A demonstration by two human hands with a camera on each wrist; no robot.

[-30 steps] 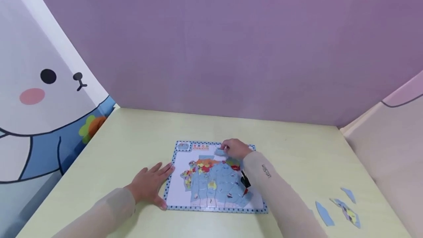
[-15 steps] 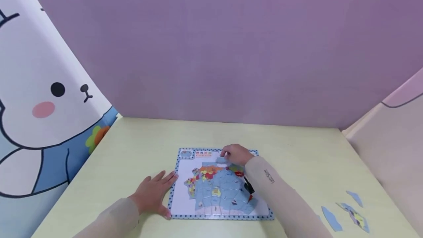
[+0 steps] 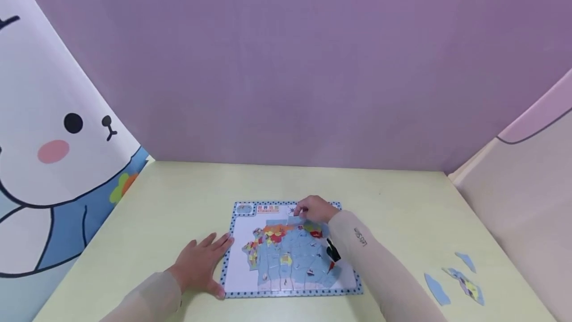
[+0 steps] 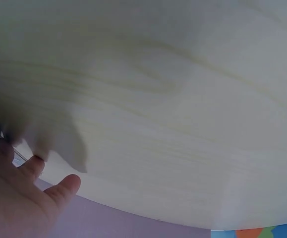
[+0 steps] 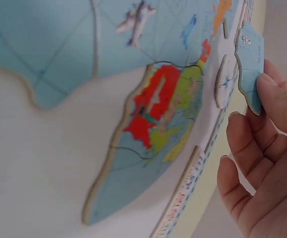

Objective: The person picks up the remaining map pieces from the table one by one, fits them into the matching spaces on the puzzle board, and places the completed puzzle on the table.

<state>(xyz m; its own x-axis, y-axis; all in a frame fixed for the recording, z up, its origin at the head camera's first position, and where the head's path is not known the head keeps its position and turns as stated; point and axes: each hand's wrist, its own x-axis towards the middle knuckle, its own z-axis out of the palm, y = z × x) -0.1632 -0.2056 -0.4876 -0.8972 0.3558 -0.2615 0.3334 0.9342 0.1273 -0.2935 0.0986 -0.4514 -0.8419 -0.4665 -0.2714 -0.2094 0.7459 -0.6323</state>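
Note:
A world-map jigsaw board (image 3: 237, 235) with a blue dotted border lies on the table, much of it covered by joined puzzle pieces (image 3: 300, 250). My left hand (image 3: 199, 265) rests at the board's left edge, fingers spread and straight; the left wrist view shows only some of its fingers (image 4: 64, 190). At the top of the board, my right hand (image 3: 316, 208) pinches a blue puzzle piece (image 5: 251, 54) between thumb and fingers. That piece sits against or just above the top row; contact cannot be told. Part of the board's right side is hidden by the right sleeve.
Several loose puzzle pieces lie on the table to the right, among them a plain blue one (image 3: 436, 289), a multicoloured one (image 3: 469, 288) and a small blue one (image 3: 466, 261). A purple wall (image 3: 286, 88) stands behind the table (image 3: 192, 188).
The blue piece in my right hand has moved slightly down toward the joined pieces. My left hand stays at the board's edge. The head view has shifted a little.

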